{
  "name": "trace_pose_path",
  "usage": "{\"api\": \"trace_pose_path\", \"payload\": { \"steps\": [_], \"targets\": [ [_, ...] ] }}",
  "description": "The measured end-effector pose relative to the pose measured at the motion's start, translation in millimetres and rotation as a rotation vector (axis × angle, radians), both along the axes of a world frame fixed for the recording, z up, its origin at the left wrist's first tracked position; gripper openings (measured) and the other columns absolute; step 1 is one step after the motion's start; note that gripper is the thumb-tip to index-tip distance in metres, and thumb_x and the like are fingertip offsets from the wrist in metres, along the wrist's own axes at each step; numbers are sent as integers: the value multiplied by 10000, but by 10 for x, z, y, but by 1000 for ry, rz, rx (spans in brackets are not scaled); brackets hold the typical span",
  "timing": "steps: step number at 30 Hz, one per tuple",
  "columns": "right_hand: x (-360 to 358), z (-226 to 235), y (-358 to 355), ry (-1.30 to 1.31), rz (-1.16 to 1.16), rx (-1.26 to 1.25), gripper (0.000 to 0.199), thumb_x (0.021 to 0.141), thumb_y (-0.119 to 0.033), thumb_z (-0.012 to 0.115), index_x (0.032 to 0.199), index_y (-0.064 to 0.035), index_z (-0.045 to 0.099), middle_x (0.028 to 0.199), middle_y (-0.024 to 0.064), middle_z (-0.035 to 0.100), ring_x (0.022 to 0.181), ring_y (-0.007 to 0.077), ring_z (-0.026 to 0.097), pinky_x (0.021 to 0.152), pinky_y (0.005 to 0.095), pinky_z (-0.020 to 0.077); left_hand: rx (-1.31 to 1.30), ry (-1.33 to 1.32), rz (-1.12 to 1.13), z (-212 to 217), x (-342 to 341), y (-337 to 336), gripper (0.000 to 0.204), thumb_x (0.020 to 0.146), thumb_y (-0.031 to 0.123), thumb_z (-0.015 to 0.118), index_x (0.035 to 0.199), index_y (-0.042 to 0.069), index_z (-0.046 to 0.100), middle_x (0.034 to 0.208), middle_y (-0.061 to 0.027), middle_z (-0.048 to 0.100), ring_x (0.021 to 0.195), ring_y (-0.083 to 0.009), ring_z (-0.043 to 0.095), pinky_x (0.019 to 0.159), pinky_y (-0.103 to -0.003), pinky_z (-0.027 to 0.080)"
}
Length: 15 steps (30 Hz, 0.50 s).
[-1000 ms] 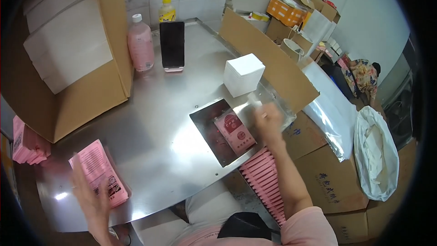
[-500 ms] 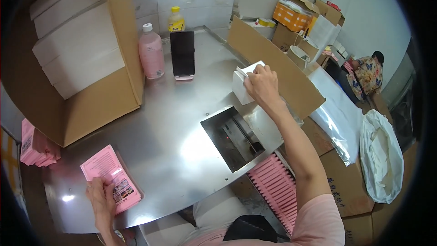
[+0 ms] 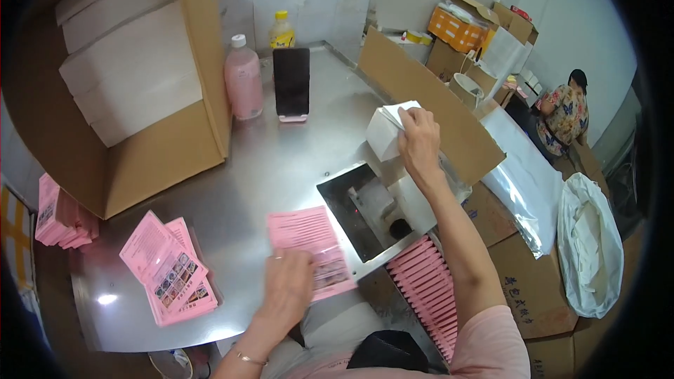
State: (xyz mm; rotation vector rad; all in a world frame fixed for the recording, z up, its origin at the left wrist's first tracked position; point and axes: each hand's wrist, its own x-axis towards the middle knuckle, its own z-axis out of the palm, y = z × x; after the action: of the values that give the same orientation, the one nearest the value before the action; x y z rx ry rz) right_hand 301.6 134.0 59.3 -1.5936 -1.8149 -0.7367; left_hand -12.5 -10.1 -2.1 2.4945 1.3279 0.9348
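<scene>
Your left hand [image 3: 289, 282] covers part of a flat, rectangular pink packet [image 3: 303, 228], lower centre, its grip unclear. Well apart, your right hand [image 3: 421, 142] pinches a squared white paper stack [image 3: 381, 135], right of centre.

Tabletop [image 3: 309, 158] offers room between two obstacles, carton [image 3: 165, 154] and white stack [image 3: 383, 135].

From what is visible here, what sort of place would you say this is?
Probably a small packing workshop: the metal table has a rectangular opening, pink packets are lined up in a row, and cardboard boxes are stacked at the right.
</scene>
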Motion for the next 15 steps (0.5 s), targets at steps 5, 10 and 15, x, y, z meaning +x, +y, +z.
{"api": "trace_pose_path", "payload": {
  "steps": [5, 10, 15],
  "targets": [
    [-1103, -517, -1163, -296, 350, -332, 345, 849, -98, 603, 1183, -18, 628, 1135, 181, 624, 1141, 335, 608, 1056, 508, 446, -96, -153, -103, 65, -118, -33, 527, 695, 153, 773, 1164, -10, 595, 1295, -247, 514, 1180, -426, 502, 929, -443, 417],
    [-1333, -532, -1136, -140, 612, -350, 250, 804, -125, 617, 1038, -60, 677, 928, 99, 647, 877, 283, 642, 1079, 663, 326, -67, 154, 154, 75, -8, -58, 865, 664, 390, 765, 1400, 25, 494, 1489, -266, 365, 1341, -459, 365, 1067, -574, 292],
    [-1608, -329, -998, -404, 620, -601, 120, 758, -118, 628, 828, -25, 658, 806, 135, 619, 849, 337, 631, 1063, 655, 319, 22, 14, 276, 100, 75, 1, 836, 679, 445, 763, 1360, 42, 495, 1521, -288, 313, 1400, -524, 258, 1083, -688, 189]
  ]
}}
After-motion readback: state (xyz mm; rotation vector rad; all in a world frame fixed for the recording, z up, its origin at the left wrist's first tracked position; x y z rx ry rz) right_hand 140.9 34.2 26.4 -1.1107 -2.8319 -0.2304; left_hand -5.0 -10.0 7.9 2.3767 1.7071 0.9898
